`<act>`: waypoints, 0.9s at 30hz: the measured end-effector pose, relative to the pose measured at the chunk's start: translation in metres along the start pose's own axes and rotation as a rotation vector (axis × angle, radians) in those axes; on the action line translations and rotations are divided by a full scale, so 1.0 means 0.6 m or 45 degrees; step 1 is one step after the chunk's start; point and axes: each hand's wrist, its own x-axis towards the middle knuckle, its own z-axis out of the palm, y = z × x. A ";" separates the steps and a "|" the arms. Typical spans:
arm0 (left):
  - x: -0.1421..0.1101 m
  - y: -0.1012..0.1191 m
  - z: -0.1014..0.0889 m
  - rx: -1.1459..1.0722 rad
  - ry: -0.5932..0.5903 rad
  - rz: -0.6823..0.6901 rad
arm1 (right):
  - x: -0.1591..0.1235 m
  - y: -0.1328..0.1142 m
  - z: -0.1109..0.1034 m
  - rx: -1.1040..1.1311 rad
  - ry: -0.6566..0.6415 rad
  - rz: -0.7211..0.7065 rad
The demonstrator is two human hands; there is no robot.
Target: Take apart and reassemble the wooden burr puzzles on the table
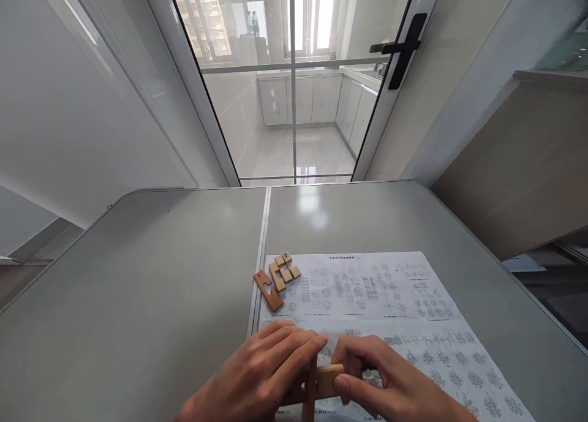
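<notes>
My left hand is closed around a narrow wooden puzzle piece that stands on end, its fingertips at the piece's top. My thumb there is hidden. My right hand pinches the right end of a lighter, flat wooden puzzle piece between thumb and curled fingers. The two pieces cross; how they join is hidden behind my left hand. Further off lie a brown notched wooden piece and several pale blocky wooden pieces, one marked with a dark figure.
A creased paper sheet printed with small diagrams lies under my hands and the loose pieces. The grey table has a pale seam across it. Beyond its far edge stands a glass door with a black handle.
</notes>
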 end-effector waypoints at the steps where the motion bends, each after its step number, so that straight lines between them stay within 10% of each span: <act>1: 0.001 0.002 -0.001 0.007 0.016 0.007 | -0.002 0.002 0.002 0.002 0.010 0.007; 27: -0.003 0.003 -0.019 -0.099 -0.048 -0.082 | -0.006 0.009 0.007 0.135 -0.070 0.134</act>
